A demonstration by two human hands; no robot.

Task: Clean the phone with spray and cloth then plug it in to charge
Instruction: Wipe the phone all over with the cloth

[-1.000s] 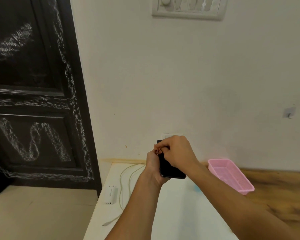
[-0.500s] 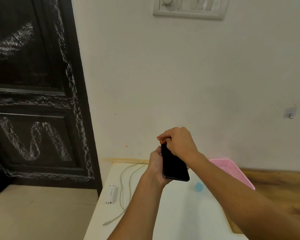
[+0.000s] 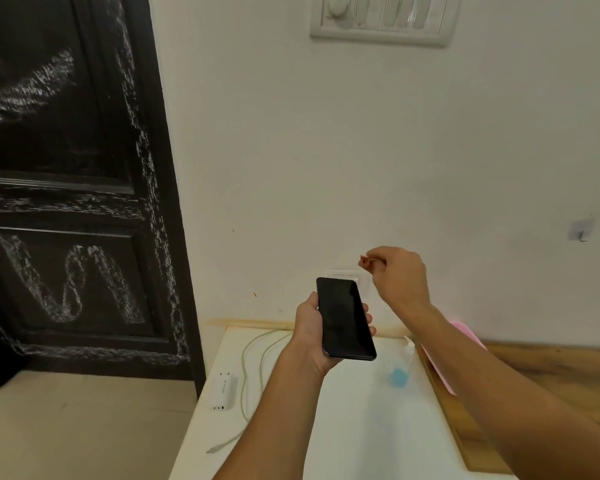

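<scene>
Left hand (image 3: 314, 327) grips the dark phone (image 3: 343, 318) above the white bench (image 3: 343, 427); right hand (image 3: 397, 277) up by the wall, fingers (image 3: 369, 262) pinched shut, empty far as I see.

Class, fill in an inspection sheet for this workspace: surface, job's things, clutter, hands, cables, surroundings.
Surface: white table, wooden top to its right.
Job's things: phone, screen dark; blue-based bottle on table; charger at left edge; cloth not seen.
Clutter: pink tray, mostly hidden by the arm.
Hands: left hand holds phone; right hand raised, pinched shut, apart from phone.
Cables: cable looped on table, unplugged.
Surroundings: white wall, switch panel, dark door.
</scene>
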